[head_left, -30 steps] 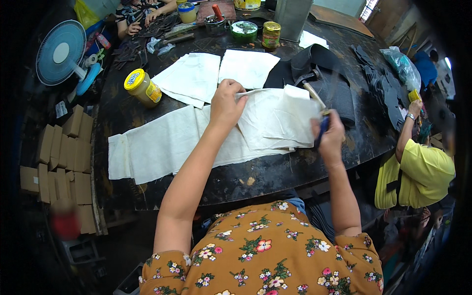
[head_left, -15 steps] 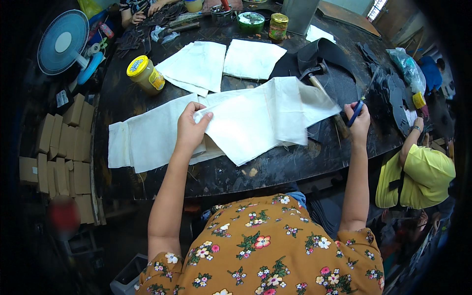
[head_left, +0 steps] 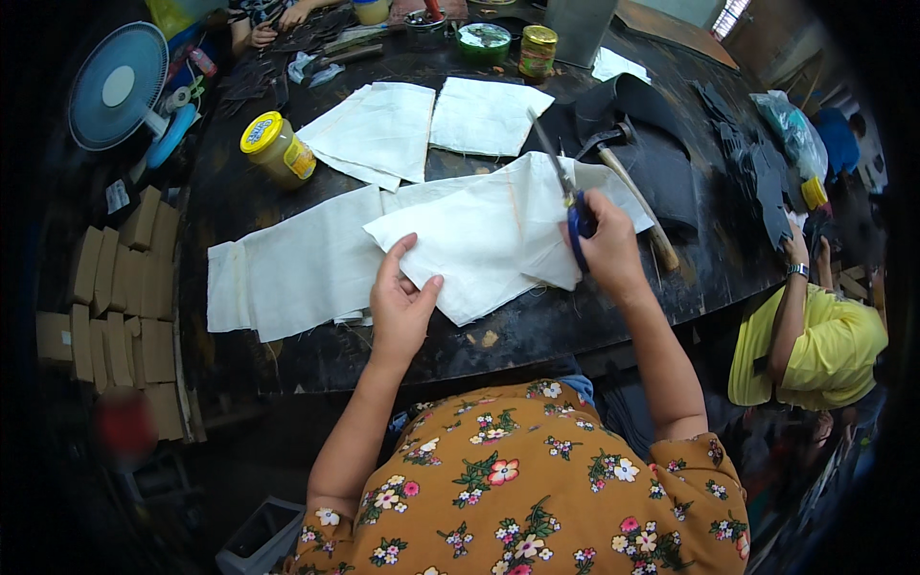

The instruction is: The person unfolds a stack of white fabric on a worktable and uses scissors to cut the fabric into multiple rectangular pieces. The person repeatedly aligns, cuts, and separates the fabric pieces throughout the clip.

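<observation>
My right hand (head_left: 613,251) grips a pair of scissors (head_left: 580,225) by its dark blue handles. The long metal blades point away and to the left, over the right part of a white cloth piece (head_left: 470,235). At that cloth's near left edge is my left hand (head_left: 402,305), with thumb and fingers apart; the fingertips touch or lie very close to the fabric. Beneath is a longer strip of white cloth (head_left: 307,254), stretching left across the dark table (head_left: 383,359). Two more stacks of white cloth lie beyond, a left stack (head_left: 379,129) and a right stack (head_left: 489,115).
A yellow-lidded jar (head_left: 278,151) stands at left, near a blue fan (head_left: 118,86). To the right lie a hammer (head_left: 632,187) and black sheet material (head_left: 661,144). Across the table are a green tub (head_left: 483,43) and another person's hands (head_left: 278,27). A person in yellow (head_left: 824,335) sits at right.
My right hand has brought the scissors leftward from the table's right side to over the cloth. My left hand has loosened its pinch and shifted slightly right and nearer; the lifted cloth has settled.
</observation>
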Motion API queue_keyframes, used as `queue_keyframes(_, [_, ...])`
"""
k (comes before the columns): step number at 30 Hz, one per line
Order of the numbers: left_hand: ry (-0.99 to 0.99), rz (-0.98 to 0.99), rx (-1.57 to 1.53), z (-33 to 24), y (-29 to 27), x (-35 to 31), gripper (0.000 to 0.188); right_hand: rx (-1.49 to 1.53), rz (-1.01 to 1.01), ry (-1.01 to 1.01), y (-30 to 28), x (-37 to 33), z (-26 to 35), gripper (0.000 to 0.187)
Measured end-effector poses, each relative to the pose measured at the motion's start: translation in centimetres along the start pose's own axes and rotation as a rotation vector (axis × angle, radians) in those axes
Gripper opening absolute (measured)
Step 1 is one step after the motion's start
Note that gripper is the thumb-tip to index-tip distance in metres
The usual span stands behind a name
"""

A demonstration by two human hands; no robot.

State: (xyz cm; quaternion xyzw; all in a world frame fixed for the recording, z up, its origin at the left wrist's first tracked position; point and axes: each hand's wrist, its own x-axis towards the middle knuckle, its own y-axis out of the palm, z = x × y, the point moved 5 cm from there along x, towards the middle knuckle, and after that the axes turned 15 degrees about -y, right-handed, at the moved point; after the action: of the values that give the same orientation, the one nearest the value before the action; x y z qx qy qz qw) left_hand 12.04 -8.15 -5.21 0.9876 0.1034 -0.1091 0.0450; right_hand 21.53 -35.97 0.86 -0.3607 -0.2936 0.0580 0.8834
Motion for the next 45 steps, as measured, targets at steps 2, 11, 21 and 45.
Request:
queue_keyframes(2, [0.059, -0.006, 0.024, -2.0, -1.5, 0.5, 0.064, 0.006, -0.052, -0.032, -1.6, 1.6, -1.1, 0.018])
queue_keyframes(11, [-0.055, 0.041, 0.071, -0.8, -4.7, 2.9, 0.068, -0.215, -0.047, -0.03, -5.0, 4.3, -7.6, 0.03])
queue_keyframes(21, [-0.292, 0.148, -0.451, 1.9, 3.3, -6.4, 0.059, 0.773, 0.382, 0.384, -4.0, -7.5, 0.8, 0.027])
queue_keyframes(45, [-0.264, 0.518, -0.46, 2.7, 7.1, -5.1, 0.055, 0.999, 0.238, 1.003, 6.7, -15.2, 10.7, 0.038])
